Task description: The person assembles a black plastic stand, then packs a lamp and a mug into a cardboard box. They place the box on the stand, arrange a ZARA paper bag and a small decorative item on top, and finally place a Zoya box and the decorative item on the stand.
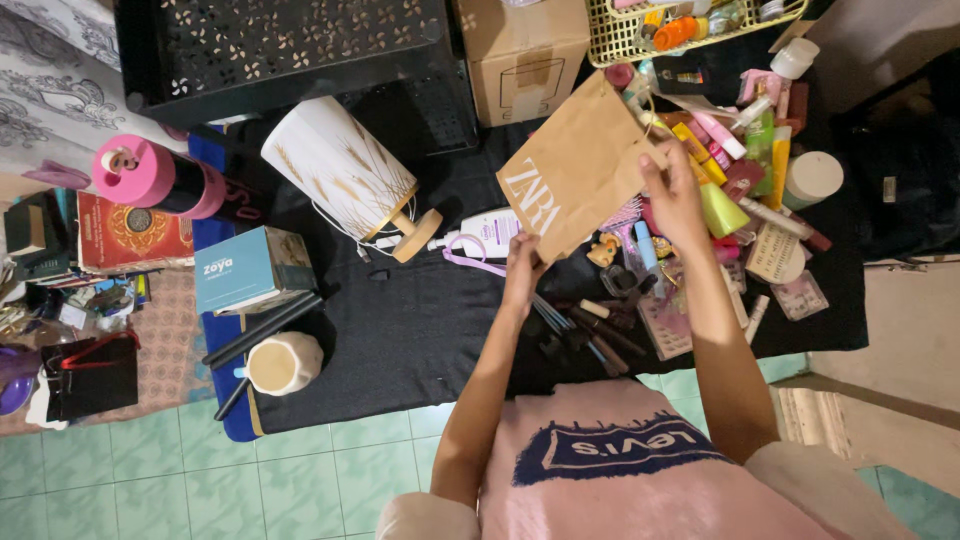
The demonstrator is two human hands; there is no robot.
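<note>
Pink T-shirt, dark blue printed patch on chest; short sleeves; bare forearms; light trousers.

This looks like a room in a home, most likely a bedroom corner used for personal things. The floor [200,480] has pale green tiles, and a black cloth [420,320] is spread on it. On the right part of the cloth lies a crowd of cosmetics [740,170]: tubes, small bottles and brushes. To the left of the cloth centre lies a white lamp [340,170] on its side, and further left a pink bottle [150,175], a blue box [250,268] and books. Above the cloth stands a cardboard box [520,55].
</note>
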